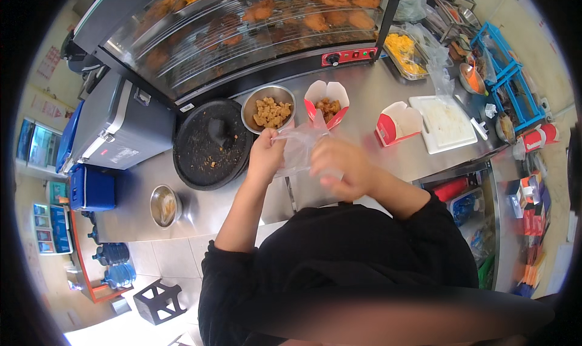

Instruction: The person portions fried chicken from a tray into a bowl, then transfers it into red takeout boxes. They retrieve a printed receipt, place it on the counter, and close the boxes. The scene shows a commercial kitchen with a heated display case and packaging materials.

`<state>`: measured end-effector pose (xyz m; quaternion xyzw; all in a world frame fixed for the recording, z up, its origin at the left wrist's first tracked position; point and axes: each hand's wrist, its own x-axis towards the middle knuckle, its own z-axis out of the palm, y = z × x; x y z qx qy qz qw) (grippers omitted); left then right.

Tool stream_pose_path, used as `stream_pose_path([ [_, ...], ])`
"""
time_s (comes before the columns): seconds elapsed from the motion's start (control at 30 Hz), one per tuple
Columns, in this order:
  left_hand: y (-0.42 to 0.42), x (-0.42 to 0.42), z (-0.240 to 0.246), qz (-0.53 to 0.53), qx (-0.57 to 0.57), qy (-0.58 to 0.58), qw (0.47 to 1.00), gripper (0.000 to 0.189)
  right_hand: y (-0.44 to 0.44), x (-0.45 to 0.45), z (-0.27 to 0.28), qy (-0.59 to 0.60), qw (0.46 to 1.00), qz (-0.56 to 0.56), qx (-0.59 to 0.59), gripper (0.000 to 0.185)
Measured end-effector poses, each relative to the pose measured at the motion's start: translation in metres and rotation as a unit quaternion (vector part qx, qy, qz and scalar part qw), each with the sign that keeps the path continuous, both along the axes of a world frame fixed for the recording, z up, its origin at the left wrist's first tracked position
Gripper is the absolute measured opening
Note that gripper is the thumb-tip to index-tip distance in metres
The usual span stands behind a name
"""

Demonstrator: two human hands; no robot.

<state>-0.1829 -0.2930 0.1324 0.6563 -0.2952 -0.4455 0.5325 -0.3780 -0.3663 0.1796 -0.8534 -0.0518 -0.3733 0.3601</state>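
My left hand (266,155) pinches the edge of a clear plastic bag (298,149) above the steel counter. Against the bag's other side is my right hand (343,166), blurred and with curled fingers; whether it grips the plastic cannot be told. Just beyond the bag, a steel bowl (268,109) holds browned chunks of food (271,112). Beside it stands an open red-and-white paper food box (327,105) with fried pieces (328,107) inside. A second open paper box (398,124) is farther right, its inside bottom hidden.
A heated display cabinet (350,57) with fried food borders the counter's back. Left lie a round black stone mortar (195,141) with a pestle, a small steel bowl (166,206) and a grey cooler box (132,123). Right are a white cutting board (445,125), a knife (478,128) and a tray (406,55) of yellow food.
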Motion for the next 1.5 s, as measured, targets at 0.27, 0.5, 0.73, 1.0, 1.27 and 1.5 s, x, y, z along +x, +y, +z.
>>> stream_pose_path([
  [0.27,-0.011,-0.058,0.048,-0.105,-0.116,-0.494,0.856,0.016,-0.018,0.057,-0.075,0.120,0.976,-0.068,0.168,0.014],
  [0.5,-0.009,-0.073,0.066,-0.028,-0.210,-0.616,0.759,0.013,-0.054,0.061,-0.053,-0.126,0.659,0.263,0.693,0.033],
  [0.73,-0.010,-0.068,0.035,-0.148,-0.280,-0.553,0.771,0.011,-0.057,0.056,-0.022,-0.169,0.571,0.367,0.715,0.046],
  [1.0,-0.004,-0.072,0.036,-0.269,-0.281,-0.558,0.733,0.012,-0.070,0.088,-0.042,0.180,0.940,0.140,0.253,0.089],
  [1.27,-0.006,-0.071,0.019,-0.328,-0.311,-0.549,0.703,0.023,-0.053,0.093,-0.048,-0.010,0.773,0.164,0.613,0.091],
  [1.5,-0.016,-0.012,-0.065,0.063,-0.148,-0.254,0.954,0.036,-0.084,0.069,-0.036,-0.245,0.652,0.071,0.714,0.037],
])
